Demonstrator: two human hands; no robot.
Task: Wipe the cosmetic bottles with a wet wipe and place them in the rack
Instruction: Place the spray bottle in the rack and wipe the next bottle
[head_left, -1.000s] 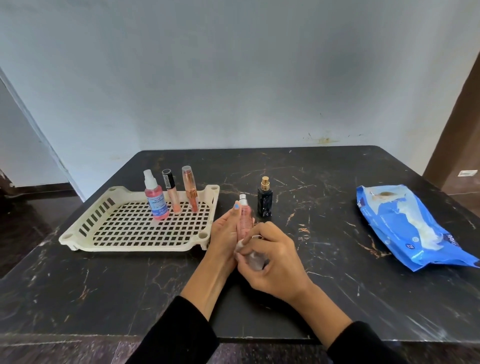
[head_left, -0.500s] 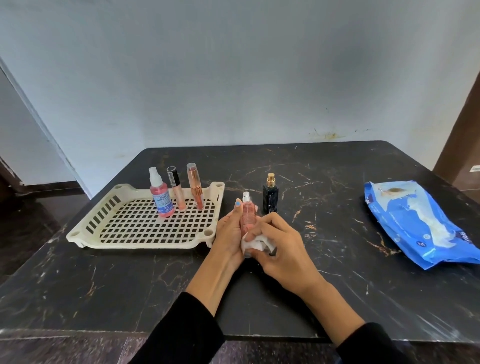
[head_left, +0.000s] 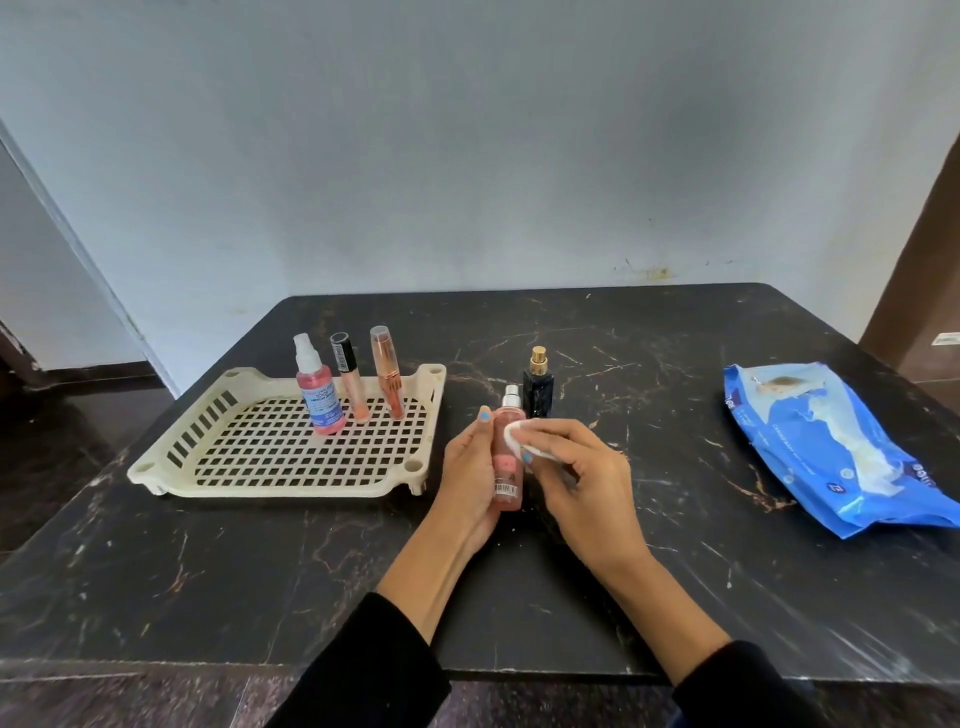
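My left hand (head_left: 466, 475) holds a slim pink spray bottle (head_left: 505, 467) upright just above the table, near its middle. My right hand (head_left: 582, 480) presses a small white wet wipe (head_left: 524, 439) against the bottle's upper right side. A black perfume bottle (head_left: 537, 387) with a gold cap stands on the table right behind them. In the cream plastic rack (head_left: 280, 467) at the left stand a pink spray bottle (head_left: 318, 392) with a blue label, a black-capped tube (head_left: 350, 382) and a clear-capped rose-gold tube (head_left: 387, 374), all along the rack's far side.
A blue pack of wet wipes (head_left: 826, 447) lies on the right of the black marble table (head_left: 260, 571). A grey wall stands behind the table's far edge. A brown door frame (head_left: 914, 249) is at the far right.
The right hand slid the wipe up the pink bottle from its lower part to near its top. The bottle's lower half with the barcode label now shows. The view shifted slightly.
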